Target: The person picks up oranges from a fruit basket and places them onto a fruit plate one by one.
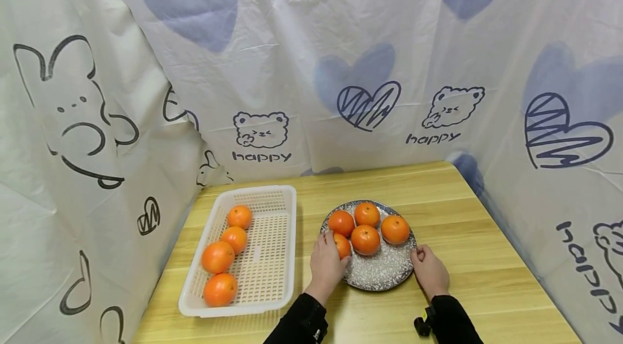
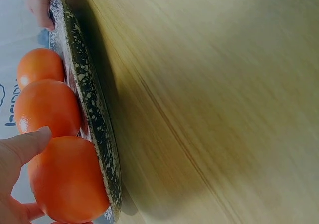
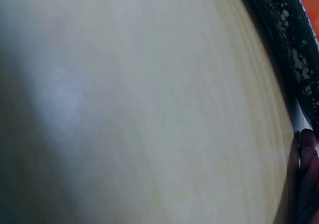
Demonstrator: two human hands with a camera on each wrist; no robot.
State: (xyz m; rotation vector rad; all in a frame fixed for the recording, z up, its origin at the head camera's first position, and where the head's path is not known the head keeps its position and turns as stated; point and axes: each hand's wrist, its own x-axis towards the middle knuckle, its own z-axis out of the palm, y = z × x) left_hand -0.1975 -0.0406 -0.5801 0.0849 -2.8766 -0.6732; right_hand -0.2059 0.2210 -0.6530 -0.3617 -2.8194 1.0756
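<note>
A round speckled grey plate [image 1: 382, 271] with a dark rim stands on the table, bearing several oranges [image 1: 366, 239]. At its left edge my left hand [image 1: 325, 264] holds the nearest orange [image 2: 70, 179], thumb on one side and fingers on the other. That orange sits at the plate's rim, partly covered by the hand in the head view. My right hand [image 1: 430, 270] pinches the plate's right rim. Only its fingertips [image 3: 309, 159] show in the right wrist view, by the underside of the plate.
Left of the plate stands a white plastic basket [image 1: 265, 257] with several oranges [image 1: 218, 257] lined along its left side. The wooden table [image 1: 486, 279] reaches a printed cloth [image 1: 311, 63] hanging behind and at both sides.
</note>
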